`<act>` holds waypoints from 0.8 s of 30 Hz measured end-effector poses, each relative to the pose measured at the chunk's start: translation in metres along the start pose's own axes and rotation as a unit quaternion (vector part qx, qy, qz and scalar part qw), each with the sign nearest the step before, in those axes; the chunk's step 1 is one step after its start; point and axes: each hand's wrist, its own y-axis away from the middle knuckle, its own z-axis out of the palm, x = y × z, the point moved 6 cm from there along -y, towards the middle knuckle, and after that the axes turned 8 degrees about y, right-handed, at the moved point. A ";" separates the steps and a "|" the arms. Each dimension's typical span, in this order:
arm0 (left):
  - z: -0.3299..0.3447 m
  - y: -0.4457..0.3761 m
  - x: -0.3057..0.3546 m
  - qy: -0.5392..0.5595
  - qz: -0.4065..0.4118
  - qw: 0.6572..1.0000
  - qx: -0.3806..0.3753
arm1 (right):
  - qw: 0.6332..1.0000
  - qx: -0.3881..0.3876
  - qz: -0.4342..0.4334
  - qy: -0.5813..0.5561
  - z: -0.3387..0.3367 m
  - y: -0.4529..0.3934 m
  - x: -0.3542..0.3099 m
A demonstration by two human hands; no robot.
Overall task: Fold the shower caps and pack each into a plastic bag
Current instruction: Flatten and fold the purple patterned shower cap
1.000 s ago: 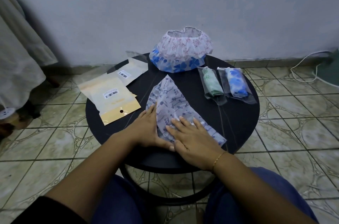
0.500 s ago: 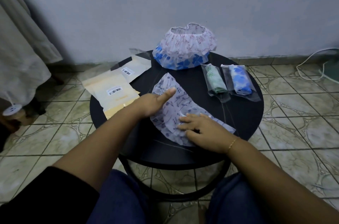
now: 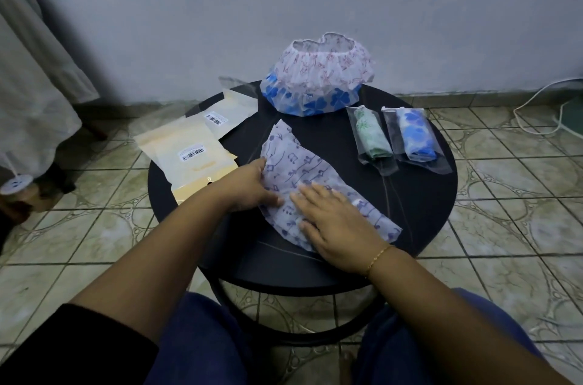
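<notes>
Two hands work the music-note shower cap [image 3: 303, 170], flattened into a crescent at the centre of the round table [image 3: 419, 211]. Our right hand [image 3: 337, 227] lies on it with fingers straight and spread, pinning the folds so the slippery film cannot spring back. Our left hand [image 3: 249, 186] grips the cap's edge at nine o'clock, thumb curled over it, likely for the next fold. At two o'clock two packed bags [image 3: 400, 138] lie clear; stacked unfolded caps [image 3: 318, 79] wait at twelve, empty bags [image 3: 195, 151] at ten.
</notes>
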 end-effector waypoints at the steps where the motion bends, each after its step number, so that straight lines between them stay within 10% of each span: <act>1: 0.000 0.000 -0.001 -0.003 0.004 1.000 -0.010 | 0.999 -0.019 -0.007 0.035 0.002 0.002 -0.002; 6: -0.009 0.000 0.013 0.111 -0.033 0.992 -0.057 | 0.996 -0.045 -0.005 0.073 0.004 0.004 -0.005; 12: -0.032 -0.026 0.056 0.172 -0.102 0.977 0.068 | 0.996 -0.039 -0.005 0.077 0.006 0.003 -0.006; 24: -0.032 -0.070 0.056 0.087 -0.194 0.976 0.048 | 0.999 -0.003 -0.013 0.044 0.003 0.004 -0.006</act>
